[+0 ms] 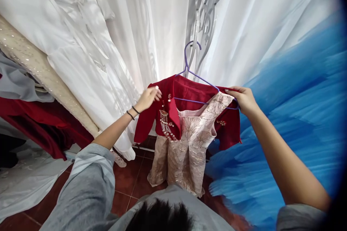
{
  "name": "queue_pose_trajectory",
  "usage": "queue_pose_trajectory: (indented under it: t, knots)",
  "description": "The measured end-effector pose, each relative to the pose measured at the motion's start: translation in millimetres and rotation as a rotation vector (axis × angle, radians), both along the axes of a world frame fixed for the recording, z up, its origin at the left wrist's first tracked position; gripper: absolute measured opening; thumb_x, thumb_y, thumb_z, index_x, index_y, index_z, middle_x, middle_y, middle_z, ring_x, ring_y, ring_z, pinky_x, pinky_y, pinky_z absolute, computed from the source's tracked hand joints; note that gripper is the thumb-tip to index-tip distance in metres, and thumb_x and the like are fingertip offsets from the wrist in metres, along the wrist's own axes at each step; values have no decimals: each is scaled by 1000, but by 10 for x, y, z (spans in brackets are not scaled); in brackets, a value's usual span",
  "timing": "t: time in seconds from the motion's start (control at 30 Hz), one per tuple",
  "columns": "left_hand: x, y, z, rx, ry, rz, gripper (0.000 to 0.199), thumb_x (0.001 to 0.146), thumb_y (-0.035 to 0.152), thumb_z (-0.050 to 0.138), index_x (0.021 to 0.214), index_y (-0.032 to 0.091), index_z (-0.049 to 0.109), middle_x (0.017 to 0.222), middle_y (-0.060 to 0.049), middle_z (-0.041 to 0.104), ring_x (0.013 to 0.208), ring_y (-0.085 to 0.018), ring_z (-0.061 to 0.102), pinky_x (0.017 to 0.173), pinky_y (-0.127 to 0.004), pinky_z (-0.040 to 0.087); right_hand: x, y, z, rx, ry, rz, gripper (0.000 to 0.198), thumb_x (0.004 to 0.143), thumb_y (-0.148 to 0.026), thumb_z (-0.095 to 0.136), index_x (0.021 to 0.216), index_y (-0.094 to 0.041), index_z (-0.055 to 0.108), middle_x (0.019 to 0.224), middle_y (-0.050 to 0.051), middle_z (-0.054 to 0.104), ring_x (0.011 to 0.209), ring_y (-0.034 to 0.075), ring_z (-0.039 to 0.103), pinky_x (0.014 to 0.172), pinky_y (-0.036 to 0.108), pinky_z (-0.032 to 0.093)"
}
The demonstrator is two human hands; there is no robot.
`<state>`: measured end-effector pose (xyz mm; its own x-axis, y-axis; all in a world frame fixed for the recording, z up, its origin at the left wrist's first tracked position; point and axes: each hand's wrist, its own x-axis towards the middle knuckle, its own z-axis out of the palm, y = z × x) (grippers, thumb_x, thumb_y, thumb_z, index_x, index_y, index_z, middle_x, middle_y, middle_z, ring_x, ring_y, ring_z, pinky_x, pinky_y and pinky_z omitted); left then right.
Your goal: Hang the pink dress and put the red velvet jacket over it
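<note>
A purple hanger (187, 68) hangs by its hook from grey scrolled metalwork. On it are a pale pink dress (189, 130) with gold patterning and a short red jacket (148, 122) with beaded trim. One dress strap sits over the hanger's right arm; whether the other strap is on it is hidden behind the jacket front. My right hand (245, 100) pinches the jacket's right shoulder by the hanger's end. Against the jacket's left shoulder, my left hand (149, 99) is open, its fingers extended and slightly bent, holding nothing.
White gowns (81, 43) and a beige sequined garment (48, 75) hang at left, with red fabric (40, 122) below. A blue tulle skirt (292, 115) fills the right side. White curtains (162, 14) hang behind the scrolled metalwork (207, 14). The tiled floor (127, 184) is dark red.
</note>
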<state>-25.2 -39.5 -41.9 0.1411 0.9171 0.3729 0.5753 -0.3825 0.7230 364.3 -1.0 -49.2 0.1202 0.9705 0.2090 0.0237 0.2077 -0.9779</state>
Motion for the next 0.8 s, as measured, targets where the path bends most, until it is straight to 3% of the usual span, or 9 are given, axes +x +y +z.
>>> queue_pose_trajectory:
  t: [0.07,0.1,0.17,0.23,0.4,0.53,0.63,0.73,0.8]
  knots:
    - [-170,249,63,358,115,133,56,89,67,48,106,17,66,113,-15,69,110,-28,64,98,-43,50,-12,-5,9,22,23,-36,17,52,-27,78,62,-17,68,58,2,64,55,13,53,52,26,37]
    - [-233,381,66,434,183,146,57,86,65,56,115,17,65,125,-16,65,122,-30,57,106,-45,45,-16,-1,10,34,29,-58,16,53,-26,77,62,-17,68,57,2,64,55,13,53,53,26,37]
    - [-322,619,9,398,255,99,63,81,61,64,124,15,61,133,-18,61,126,-32,54,109,-47,43,-13,16,5,51,29,-95,13,55,-25,75,63,-17,68,57,1,63,56,14,52,53,27,37]
    - [-387,786,-86,308,251,55,61,82,58,63,124,13,63,126,-18,63,115,-30,60,100,-45,49,7,42,-8,75,6,-118,12,58,-25,74,64,-16,68,57,1,63,56,13,52,54,27,36]
    - [-586,923,-81,243,122,20,44,70,54,70,86,14,73,82,-9,67,82,-25,63,83,-41,51,37,85,-22,117,-69,-134,12,60,-25,73,67,-16,70,59,1,62,56,12,50,55,27,35]
    - [-662,942,14,162,-252,16,42,64,60,68,69,19,64,67,-3,61,71,-21,58,71,-35,48,-28,73,-4,116,-142,-115,16,63,-32,74,66,-18,68,60,0,61,57,13,49,56,27,37]
    - [-607,930,0,23,-222,42,44,68,62,62,56,22,50,54,1,48,61,-17,50,65,-33,46,-15,89,-16,125,-218,-125,25,65,-41,76,67,-17,68,59,0,60,57,14,49,55,27,37]
    - [-465,871,8,14,-98,28,43,77,60,56,57,22,52,57,-1,52,67,-20,54,73,-35,48,122,140,-54,101,-322,-169,31,65,-46,76,67,-16,68,56,0,56,58,14,48,54,27,36]
    - [-330,806,34,125,6,-17,43,84,59,49,75,20,64,77,-5,66,87,-23,62,88,-36,48,251,170,-98,41,-400,-161,34,67,-49,75,65,-16,67,53,0,53,58,14,48,55,27,36]
